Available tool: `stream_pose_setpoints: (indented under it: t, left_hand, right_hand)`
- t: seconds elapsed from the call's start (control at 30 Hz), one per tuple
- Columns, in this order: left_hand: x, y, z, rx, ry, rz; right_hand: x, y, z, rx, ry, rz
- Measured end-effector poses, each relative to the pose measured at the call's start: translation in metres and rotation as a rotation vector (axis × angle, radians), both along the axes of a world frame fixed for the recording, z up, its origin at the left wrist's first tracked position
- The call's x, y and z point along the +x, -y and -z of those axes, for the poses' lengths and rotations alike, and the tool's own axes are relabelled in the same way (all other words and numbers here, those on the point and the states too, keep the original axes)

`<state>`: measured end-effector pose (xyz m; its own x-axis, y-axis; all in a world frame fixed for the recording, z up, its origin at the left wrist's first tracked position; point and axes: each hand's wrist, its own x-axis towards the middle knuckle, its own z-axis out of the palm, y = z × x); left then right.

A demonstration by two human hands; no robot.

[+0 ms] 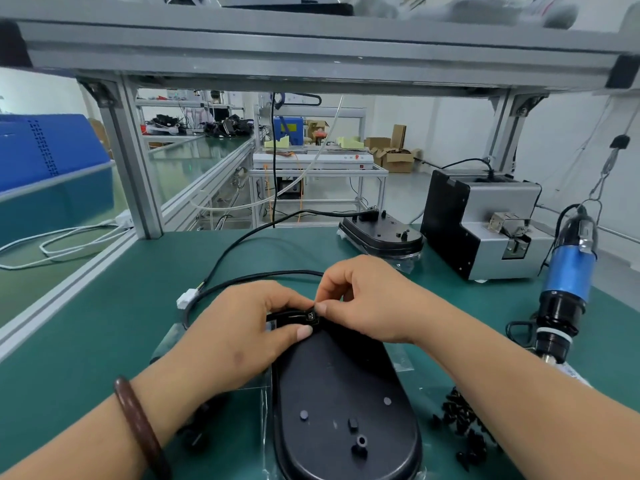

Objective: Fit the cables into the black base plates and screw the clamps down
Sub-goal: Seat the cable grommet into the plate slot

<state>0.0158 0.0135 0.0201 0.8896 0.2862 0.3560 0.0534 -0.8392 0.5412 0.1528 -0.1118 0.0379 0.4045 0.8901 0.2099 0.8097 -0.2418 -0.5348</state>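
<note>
- My left hand (242, 327) and right hand (363, 299) both pinch the small black clamp (310, 317) at 12 o'clock on the black oval plastic base plate (346, 393).
- The thin black cable (263, 274) loops off toward 10 o'clock, ending in a white plug (187, 298).
- The blue electric screwdriver (568, 271) hangs at 3 o'clock; any writing on it is too blurred to read.

on the green mat (104, 341) a black base plate (343, 403) lies lengthwise in front of the person. at its far end both hands meet: the left hand (242, 327) pinches the cable (242, 244) against the plate, and the right hand (367, 299) pinches a small clamp (310, 316) just beside the left thumb. the cable loops away to a white connector (187, 298). a second base plate (381, 233) sits further back (beside a grey screw feeder (485, 220)), and a blue electric screwdriver (568, 282) hangs at the right.
</note>
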Motion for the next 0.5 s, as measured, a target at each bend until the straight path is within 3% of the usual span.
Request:
stream_pose_setpoints:
  t: [0.2, 0.5]
  left_hand:
    - [-0.003, -0.002, 0.002, -0.047, 0.011, 0.032]
    - [0.016, 0.003, 0.009, -0.338, 0.059, -0.035]
  right_hand:
    - [0.006, 0.002, -0.002, 0.018, -0.157, -0.019]
    - [0.011, 0.002, 0.001, 0.033, -0.22, -0.016]
